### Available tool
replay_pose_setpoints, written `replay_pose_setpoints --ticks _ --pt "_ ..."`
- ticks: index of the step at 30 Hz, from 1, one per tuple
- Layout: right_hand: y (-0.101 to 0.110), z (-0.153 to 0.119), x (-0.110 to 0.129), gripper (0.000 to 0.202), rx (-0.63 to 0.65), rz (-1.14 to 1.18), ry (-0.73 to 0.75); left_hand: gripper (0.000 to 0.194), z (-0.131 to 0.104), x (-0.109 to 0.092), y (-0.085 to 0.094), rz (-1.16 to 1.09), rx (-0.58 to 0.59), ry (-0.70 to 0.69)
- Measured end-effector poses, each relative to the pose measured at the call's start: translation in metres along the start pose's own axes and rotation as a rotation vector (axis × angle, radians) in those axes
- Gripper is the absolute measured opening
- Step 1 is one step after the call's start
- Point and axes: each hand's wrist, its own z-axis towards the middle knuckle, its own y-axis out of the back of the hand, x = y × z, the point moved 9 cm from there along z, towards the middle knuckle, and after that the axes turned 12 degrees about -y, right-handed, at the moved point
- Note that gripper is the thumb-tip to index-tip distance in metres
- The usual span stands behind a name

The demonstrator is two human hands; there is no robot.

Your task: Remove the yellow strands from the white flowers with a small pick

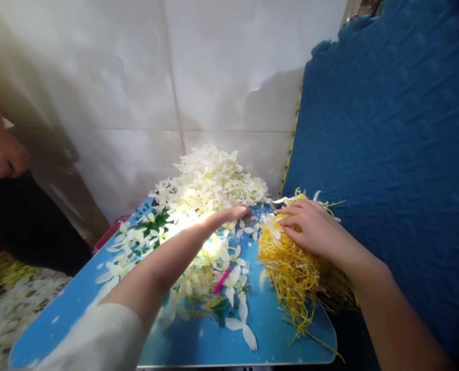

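Note:
My left hand reaches to the right edge of a tall heap of white petals and flowers. Its fingers look curled together, and whatever they hold is hidden. My right hand lies over a pile of yellow stringy strands, fingers stretched and somewhat apart. Just at its fingertips is a white flower, touching or nearly touching them. Between my hands, loose petals are scattered on the blue tabletop. A bright pink stick-like piece lies among the flowers below my left forearm.
A pale tiled wall rises behind the heap. On the right stands a blue textured foam mat. Green bits show under the flowers at left. Another person's hand is at far left, above more white pieces below the tabletop.

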Motion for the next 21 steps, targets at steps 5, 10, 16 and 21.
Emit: replay_pose_setpoints --ticks 5,10,16,21 --pt "0.000 -0.001 0.002 0.022 -0.009 -0.014 0.016 0.029 -0.006 -0.007 -0.009 -0.045 0.137 0.017" --pt "-0.001 -0.001 0.004 0.023 -0.017 -0.025 0.034 0.028 -0.014 -0.013 -0.013 -0.038 0.225 0.109" --pt "-0.001 -0.002 0.003 0.022 -0.035 -0.026 0.033 0.026 -0.032 -0.012 -0.015 -0.035 0.343 0.175" --pt "-0.003 -0.002 0.002 0.023 -0.031 -0.023 0.031 0.026 -0.051 -0.016 -0.018 -0.045 0.441 0.220"
